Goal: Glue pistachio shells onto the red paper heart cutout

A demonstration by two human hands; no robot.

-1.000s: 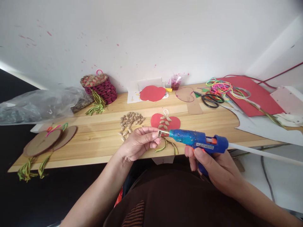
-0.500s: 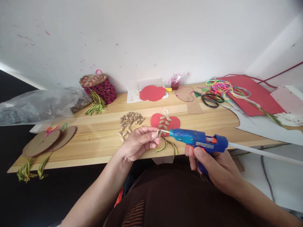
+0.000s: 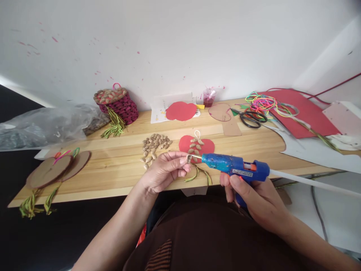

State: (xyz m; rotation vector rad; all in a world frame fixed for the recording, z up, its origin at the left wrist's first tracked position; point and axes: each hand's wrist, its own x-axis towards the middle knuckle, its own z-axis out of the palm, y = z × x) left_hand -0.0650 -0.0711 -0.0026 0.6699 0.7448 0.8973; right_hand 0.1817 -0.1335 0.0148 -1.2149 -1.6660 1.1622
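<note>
Between thumb and fingers, my left hand point(image 3: 169, 169) pinches a peanut shell point(image 3: 188, 159). My right hand point(image 3: 251, 195) is wrapped round the handle of a blue hot glue gun point(image 3: 234, 165). Its metal nozzle points left and meets the shell, or nearly so; contact is too small to tell. A white glue stick point(image 3: 310, 181) sticks out of the gun's back. Just beyond lies a red apple-shaped cutout point(image 3: 208, 145) with a white loop on top, several peanuts down its middle and green tassels below. A pile of peanuts point(image 3: 158, 142) lies left of it.
Scissors point(image 3: 251, 119), a tangle of coloured cords point(image 3: 261, 101) and red card point(image 3: 307, 116) lie at the right. A second red cutout point(image 3: 181, 111) and a plastic cup point(image 3: 208, 98) stand at the back. Leftward are a purple basket-like piece point(image 3: 126, 109), a plastic bag point(image 3: 50, 124) and brown discs point(image 3: 49, 171).
Hardly anything differs. The glue gun has shifted very slightly left, while my left hand keeps its hold on the peanut shell.
</note>
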